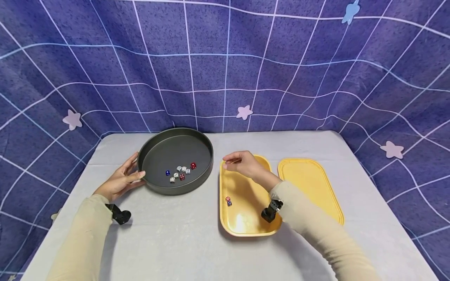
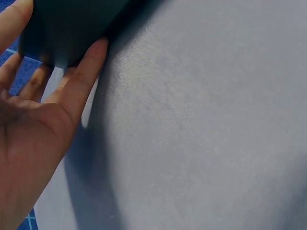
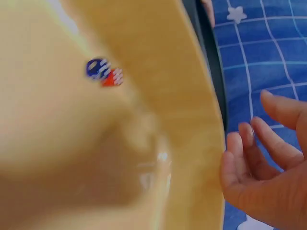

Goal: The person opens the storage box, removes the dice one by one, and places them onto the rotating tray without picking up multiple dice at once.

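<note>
My left hand (image 1: 121, 179) grips the left rim of a round dark pan (image 1: 175, 190), thumb over the edge and fingers against the outer wall. In the left wrist view, the fingertips (image 2: 98, 48) touch the pan's side (image 2: 72, 28). Several white dice (image 1: 184, 169), red dice (image 1: 193, 165) and a blue die (image 1: 167, 172) lie in the pan's near part. Over the far left edge of a yellow tray (image 1: 246, 235), my right hand (image 1: 246, 164) has loosely bent fingers, thumb apart from them, nothing visible between. A red die (image 1: 228, 199) and a blue die (image 1: 229, 203) lie together inside the tray.
A second, flat yellow tray or lid (image 1: 313, 175) lies to the right, partly behind my right forearm. The white tablecloth (image 1: 168, 234) covers the table. Behind its far edge hangs a blue gridded curtain (image 1: 211, 70) with star shapes.
</note>
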`<state>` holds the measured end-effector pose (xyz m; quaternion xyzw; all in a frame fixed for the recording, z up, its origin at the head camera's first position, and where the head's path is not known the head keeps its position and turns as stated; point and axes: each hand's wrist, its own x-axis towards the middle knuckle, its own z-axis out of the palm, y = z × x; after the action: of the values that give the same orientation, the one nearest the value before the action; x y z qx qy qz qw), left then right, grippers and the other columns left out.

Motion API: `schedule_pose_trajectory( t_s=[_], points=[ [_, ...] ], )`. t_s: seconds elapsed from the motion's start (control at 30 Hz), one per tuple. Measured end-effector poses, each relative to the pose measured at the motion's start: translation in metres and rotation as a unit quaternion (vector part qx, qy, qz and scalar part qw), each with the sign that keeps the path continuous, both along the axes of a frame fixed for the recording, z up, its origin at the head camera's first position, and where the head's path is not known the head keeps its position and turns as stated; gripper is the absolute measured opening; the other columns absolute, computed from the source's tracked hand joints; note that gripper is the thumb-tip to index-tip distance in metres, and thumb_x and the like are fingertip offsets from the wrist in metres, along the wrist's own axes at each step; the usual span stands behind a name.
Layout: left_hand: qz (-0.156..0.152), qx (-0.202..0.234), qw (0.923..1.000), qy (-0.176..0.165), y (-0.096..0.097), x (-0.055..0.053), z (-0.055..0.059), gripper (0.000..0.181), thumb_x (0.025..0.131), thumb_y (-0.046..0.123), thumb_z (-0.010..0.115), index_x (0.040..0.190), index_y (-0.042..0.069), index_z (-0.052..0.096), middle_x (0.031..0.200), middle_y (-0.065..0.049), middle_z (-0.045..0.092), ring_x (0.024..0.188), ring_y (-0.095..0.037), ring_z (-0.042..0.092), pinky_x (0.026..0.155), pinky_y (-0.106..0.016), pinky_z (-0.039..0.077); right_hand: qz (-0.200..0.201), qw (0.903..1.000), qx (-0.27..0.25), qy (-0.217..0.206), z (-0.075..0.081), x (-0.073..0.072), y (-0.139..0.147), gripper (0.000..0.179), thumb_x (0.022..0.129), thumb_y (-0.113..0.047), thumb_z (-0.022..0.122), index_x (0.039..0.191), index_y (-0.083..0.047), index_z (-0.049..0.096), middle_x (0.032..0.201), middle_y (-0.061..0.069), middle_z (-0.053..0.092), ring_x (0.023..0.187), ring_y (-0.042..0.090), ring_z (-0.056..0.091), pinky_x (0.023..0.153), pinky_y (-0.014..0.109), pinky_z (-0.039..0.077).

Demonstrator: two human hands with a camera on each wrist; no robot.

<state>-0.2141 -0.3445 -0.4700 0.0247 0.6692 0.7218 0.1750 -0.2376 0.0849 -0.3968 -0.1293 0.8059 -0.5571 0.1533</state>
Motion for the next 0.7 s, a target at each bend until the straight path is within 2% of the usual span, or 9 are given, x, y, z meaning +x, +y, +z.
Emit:
schedule_pose_trajectory(
  t_s=[0.1, 0.17, 0.27, 0.37, 0.43, 0.57, 0.7],
  points=[
    [-0.001, -0.005, 1.0, 0.002, 0.0, 0.0, 0.0, 0.089, 0.096, 0.001, 0.054, 0.154, 0.027, -0.007, 0.157, -0.018, -0.019, 0.141, -0.046, -0.005, 0.089, -0.03, 0.054, 0.039, 0.9983, 0.039, -0.016, -0.009, 0.0, 0.011, 0.033, 0.082, -0.004, 0.073, 0.113, 0.005, 0.066, 0.102, 0.016, 0.069, 0.085, 0.015, 0.063, 0.077, 0.023, 0.054],
    [-0.001, -0.007, 1.0, 0.002, 0.0, 0.001, 0.0, 0.089, 0.096, 0.001, 0.054, 0.154, 0.027, -0.008, 0.158, -0.018, -0.018, 0.141, -0.047, -0.003, 0.09, -0.03, 0.054, 0.08, 0.9943, 0.062, -0.033, -0.015, 0.0, 0.017, 0.034, 0.081, -0.003, 0.073, 0.114, 0.006, 0.065, 0.104, 0.018, 0.069, 0.088, 0.016, 0.064, 0.079, 0.024, 0.055],
    [0.0, -0.008, 1.0, 0.001, 0.001, 0.001, 0.002, 0.089, 0.096, 0.001, 0.053, 0.154, 0.027, -0.008, 0.158, -0.017, -0.018, 0.141, -0.047, -0.002, 0.091, -0.031, 0.054, 0.149, 0.9835, 0.085, -0.057, -0.024, 0.001, 0.022, 0.037, 0.08, 0.001, 0.073, 0.114, 0.009, 0.063, 0.105, 0.022, 0.067, 0.088, 0.015, 0.063, 0.081, 0.024, 0.055],
    [0.001, -0.011, 0.9999, 0.0, 0.001, 0.002, 0.003, 0.088, 0.096, 0.001, 0.053, 0.154, 0.028, -0.008, 0.158, -0.017, -0.018, 0.142, -0.046, -0.003, 0.091, -0.032, 0.054, 0.198, 0.9735, 0.092, -0.069, -0.033, 0.002, 0.022, 0.036, 0.077, 0.006, 0.07, 0.112, 0.013, 0.062, 0.103, 0.025, 0.066, 0.084, 0.012, 0.062, 0.079, 0.021, 0.054],
    [0.0, -0.012, 0.9999, -0.001, 0.002, 0.002, 0.004, 0.089, 0.096, 0.001, 0.054, 0.154, 0.028, -0.008, 0.158, -0.017, -0.018, 0.142, -0.045, -0.003, 0.091, -0.032, 0.054, 0.218, 0.9686, 0.102, -0.063, -0.038, 0.003, 0.021, 0.035, 0.076, 0.008, 0.071, 0.109, 0.012, 0.064, 0.101, 0.024, 0.067, 0.082, 0.009, 0.06, 0.076, 0.018, 0.053],
    [-0.001, -0.009, 1.0, -0.003, 0.002, 0.001, 0.004, 0.09, 0.096, 0.002, 0.055, 0.154, 0.028, -0.008, 0.158, -0.017, -0.018, 0.142, -0.045, -0.004, 0.091, -0.032, 0.054, 0.246, 0.9604, 0.129, -0.021, -0.047, 0.004, 0.016, 0.03, 0.074, 0.008, 0.073, 0.104, 0.01, 0.067, 0.092, 0.018, 0.068, 0.077, 0.006, 0.057, 0.071, 0.014, 0.05],
    [0.0, -0.011, 0.9999, -0.002, 0.003, 0.002, 0.004, 0.09, 0.096, 0.002, 0.055, 0.154, 0.026, -0.008, 0.158, -0.017, -0.018, 0.142, -0.045, -0.004, 0.093, -0.034, 0.053, 0.252, 0.956, 0.15, 0.01, -0.052, 0.006, 0.012, 0.026, 0.073, 0.008, 0.075, 0.098, 0.006, 0.07, 0.087, 0.014, 0.068, 0.073, 0.005, 0.054, 0.067, 0.013, 0.048]
  ],
)
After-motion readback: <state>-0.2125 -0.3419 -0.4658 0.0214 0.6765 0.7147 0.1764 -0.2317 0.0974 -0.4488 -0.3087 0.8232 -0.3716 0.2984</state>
